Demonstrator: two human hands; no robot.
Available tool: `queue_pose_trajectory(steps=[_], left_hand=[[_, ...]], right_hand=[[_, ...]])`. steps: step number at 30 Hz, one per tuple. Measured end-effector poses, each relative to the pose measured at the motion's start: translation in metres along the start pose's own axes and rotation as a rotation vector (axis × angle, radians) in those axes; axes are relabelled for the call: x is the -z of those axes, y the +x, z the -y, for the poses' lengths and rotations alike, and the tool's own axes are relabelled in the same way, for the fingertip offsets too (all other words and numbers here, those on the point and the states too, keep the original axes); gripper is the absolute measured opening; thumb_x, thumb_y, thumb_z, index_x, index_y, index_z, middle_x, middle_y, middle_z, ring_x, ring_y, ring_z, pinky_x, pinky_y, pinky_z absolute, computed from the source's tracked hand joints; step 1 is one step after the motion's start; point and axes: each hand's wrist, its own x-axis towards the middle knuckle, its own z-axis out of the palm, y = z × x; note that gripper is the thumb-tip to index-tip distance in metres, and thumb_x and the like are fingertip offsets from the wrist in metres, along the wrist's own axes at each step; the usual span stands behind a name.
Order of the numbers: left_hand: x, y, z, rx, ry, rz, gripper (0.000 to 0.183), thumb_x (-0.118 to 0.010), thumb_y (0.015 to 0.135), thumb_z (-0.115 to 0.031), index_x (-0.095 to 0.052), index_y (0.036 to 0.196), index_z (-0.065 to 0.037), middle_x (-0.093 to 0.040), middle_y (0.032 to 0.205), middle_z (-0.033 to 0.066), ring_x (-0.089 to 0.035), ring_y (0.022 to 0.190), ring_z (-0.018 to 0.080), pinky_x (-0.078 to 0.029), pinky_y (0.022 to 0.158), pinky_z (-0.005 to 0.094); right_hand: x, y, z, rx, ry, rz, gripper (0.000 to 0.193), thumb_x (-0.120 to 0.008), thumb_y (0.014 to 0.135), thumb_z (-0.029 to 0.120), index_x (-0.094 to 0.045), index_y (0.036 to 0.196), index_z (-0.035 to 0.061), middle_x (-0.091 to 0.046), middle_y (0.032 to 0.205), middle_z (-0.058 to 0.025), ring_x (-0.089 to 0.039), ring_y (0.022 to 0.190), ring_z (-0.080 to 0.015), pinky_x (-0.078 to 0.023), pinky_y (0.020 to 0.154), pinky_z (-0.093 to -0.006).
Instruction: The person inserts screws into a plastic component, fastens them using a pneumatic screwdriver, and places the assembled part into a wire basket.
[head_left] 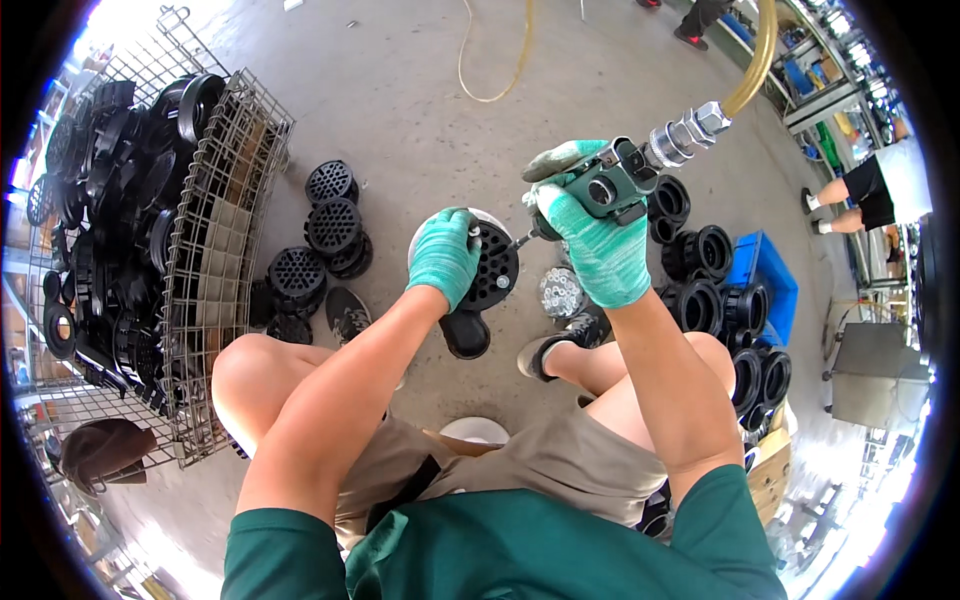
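A black disc pierced with round holes (490, 265) lies in front of me over a pale round surface, with a black rounded piece (466, 334) jutting out toward me. My left hand (444, 258), in a green glove, is closed over the disc's left side; a small silvery bit shows by its fingertips. In my gloved right hand (598, 240) is a dark green air screwdriver (606, 188), its thin bit reaching left to the disc's right edge. A silver coupling (686, 136) joins it to a yellowish hose (755, 70). A bolt head (503, 282) shows on the disc.
A tub of small silvery screws (563, 293) stands near my right shoe. Perforated black discs (333, 225) are stacked on the left, beside a wire cage (215, 220) full of black parts. Black rings (697, 303) and a blue crate (775, 285) lie right. Another person (880, 185) is far right.
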Motion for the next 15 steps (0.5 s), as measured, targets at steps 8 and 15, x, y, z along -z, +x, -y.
queue_pose_trajectory(steps=[8,15], left_hand=[[-0.002,0.005,-0.001,-0.020,0.077,-0.019,0.019,-0.067,0.090,-0.011,-0.067,0.108,-0.003,-0.067,0.106,0.0198,-0.064,0.100,0.0393,-0.052,0.091,0.0453],[-0.006,-0.007,0.025,0.078,-0.261,0.000,0.057,-0.077,0.084,-0.009,-0.053,0.136,-0.003,-0.066,0.119,0.0180,-0.066,0.110,0.0314,-0.052,0.100,0.0424]], right_hand=[[0.008,-0.005,0.008,-0.030,-0.006,-0.005,0.026,-0.070,0.085,-0.003,-0.066,0.109,0.0057,-0.073,0.103,-0.0064,-0.069,0.091,-0.0116,-0.057,0.080,-0.0289],[-0.008,0.010,-0.006,0.006,0.057,-0.012,0.026,-0.072,0.086,-0.003,-0.066,0.110,0.0064,-0.073,0.102,-0.0041,-0.067,0.088,-0.0091,-0.056,0.079,-0.0274]])
